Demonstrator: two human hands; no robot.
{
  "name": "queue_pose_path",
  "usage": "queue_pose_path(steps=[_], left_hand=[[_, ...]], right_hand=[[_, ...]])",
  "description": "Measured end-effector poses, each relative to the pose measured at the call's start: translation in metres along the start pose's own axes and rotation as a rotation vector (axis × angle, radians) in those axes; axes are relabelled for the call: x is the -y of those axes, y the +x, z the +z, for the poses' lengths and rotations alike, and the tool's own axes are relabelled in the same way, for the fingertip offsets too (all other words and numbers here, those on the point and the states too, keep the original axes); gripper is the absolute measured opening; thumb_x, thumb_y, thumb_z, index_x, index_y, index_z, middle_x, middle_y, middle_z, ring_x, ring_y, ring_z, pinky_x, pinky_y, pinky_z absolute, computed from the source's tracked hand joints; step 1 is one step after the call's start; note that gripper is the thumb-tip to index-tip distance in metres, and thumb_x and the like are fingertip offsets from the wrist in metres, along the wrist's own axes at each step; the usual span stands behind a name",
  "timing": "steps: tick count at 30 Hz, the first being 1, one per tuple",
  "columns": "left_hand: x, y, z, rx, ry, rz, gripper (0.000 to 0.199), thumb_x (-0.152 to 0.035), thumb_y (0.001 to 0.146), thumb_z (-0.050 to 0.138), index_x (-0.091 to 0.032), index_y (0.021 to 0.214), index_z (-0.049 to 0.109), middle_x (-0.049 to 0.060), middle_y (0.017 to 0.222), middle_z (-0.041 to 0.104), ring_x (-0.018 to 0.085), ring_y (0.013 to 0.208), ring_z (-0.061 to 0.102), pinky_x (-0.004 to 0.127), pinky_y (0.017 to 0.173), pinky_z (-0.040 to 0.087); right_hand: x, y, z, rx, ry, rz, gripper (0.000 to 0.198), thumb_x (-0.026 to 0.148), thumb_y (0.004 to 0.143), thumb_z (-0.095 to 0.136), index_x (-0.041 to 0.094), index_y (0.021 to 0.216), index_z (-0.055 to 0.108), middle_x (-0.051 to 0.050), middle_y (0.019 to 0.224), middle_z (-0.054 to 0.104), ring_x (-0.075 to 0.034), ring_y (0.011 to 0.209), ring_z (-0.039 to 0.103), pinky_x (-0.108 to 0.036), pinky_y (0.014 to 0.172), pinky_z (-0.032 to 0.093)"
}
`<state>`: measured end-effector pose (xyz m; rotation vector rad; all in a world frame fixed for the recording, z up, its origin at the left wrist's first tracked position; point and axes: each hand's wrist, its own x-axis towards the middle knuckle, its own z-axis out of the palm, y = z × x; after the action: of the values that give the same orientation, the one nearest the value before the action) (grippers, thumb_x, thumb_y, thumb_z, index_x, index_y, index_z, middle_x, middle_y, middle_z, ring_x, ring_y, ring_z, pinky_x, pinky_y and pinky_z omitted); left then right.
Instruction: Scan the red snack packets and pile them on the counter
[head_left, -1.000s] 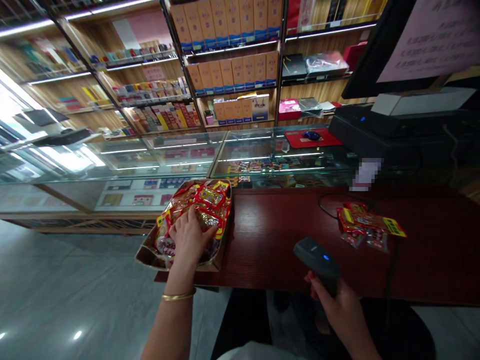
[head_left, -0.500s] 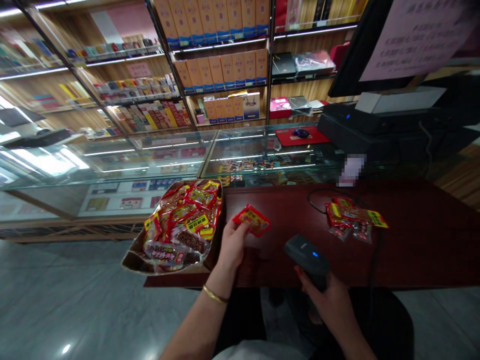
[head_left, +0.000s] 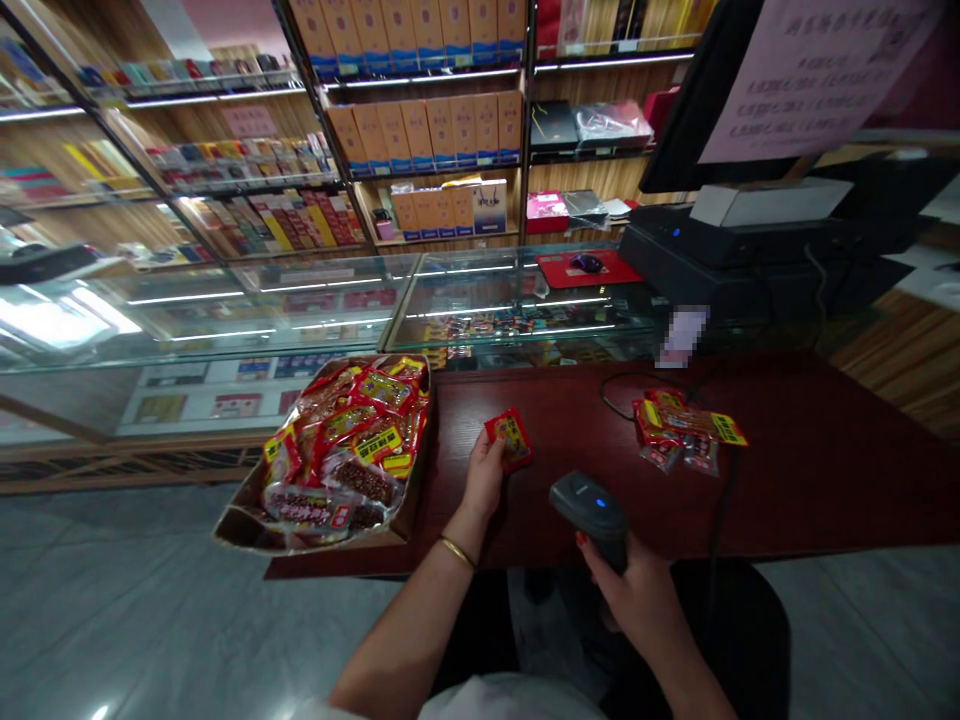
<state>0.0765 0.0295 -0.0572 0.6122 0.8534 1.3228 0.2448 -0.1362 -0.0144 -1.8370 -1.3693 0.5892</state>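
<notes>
Between the thumb and fingers of my left hand [head_left: 486,474] is a small red and yellow snack packet [head_left: 511,440], held over the dark red table [head_left: 480,520]. My right hand [head_left: 637,580] wraps round the handle of a black barcode scanner [head_left: 591,510] with a blue light on top. The scanner's head points toward the packet, a short gap away. Left of my left hand, an open cardboard box [head_left: 411,505] is heaped with similar red, yellow and clear snack packets [head_left: 352,430]. Several more packets [head_left: 686,428] lie in a loose pile on the right.
A glass display counter [head_left: 322,300] runs behind the table, with a red mouse pad [head_left: 555,272] and a mouse [head_left: 586,262] on it. A monitor [head_left: 675,120] stands at the right. A black cable [head_left: 720,520] crosses the table. Stocked shelves [head_left: 427,85] line the wall.
The packet in my left hand has turned more upright and moved slightly closer to the scanner. My right hand keeps its hold on the scanner. The whole view has shifted a little.
</notes>
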Motion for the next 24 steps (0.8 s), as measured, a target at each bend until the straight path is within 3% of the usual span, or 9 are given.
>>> queue_pose_path(steps=[14, 24], left_hand=[[0.0014, 0.0025, 0.0039, -0.107, 0.08, 0.051, 0.047, -0.043, 0.069, 0.081, -0.016, 0.104, 0.066, 0.005, 0.092, 0.073, 0.018, 0.08, 0.069, 0.031, 0.078, 0.054], [-0.0045, -0.004, 0.0092, -0.102, -0.025, -0.006, 0.056, -0.048, 0.064, 0.084, -0.019, 0.109, 0.066, 0.003, 0.093, 0.073, 0.016, 0.073, 0.068, 0.032, 0.074, 0.058]], right_hand=[[-0.003, 0.0025, -0.004, 0.043, -0.004, 0.044, 0.039, 0.056, 0.087, 0.058, 0.022, 0.092, 0.075, -0.006, 0.067, 0.077, -0.029, 0.066, 0.076, -0.037, 0.069, 0.058], [-0.002, 0.0032, -0.004, 0.033, 0.001, 0.068, 0.043, 0.059, 0.086, 0.058, 0.021, 0.096, 0.076, -0.006, 0.065, 0.076, -0.029, 0.066, 0.076, -0.036, 0.065, 0.057]])
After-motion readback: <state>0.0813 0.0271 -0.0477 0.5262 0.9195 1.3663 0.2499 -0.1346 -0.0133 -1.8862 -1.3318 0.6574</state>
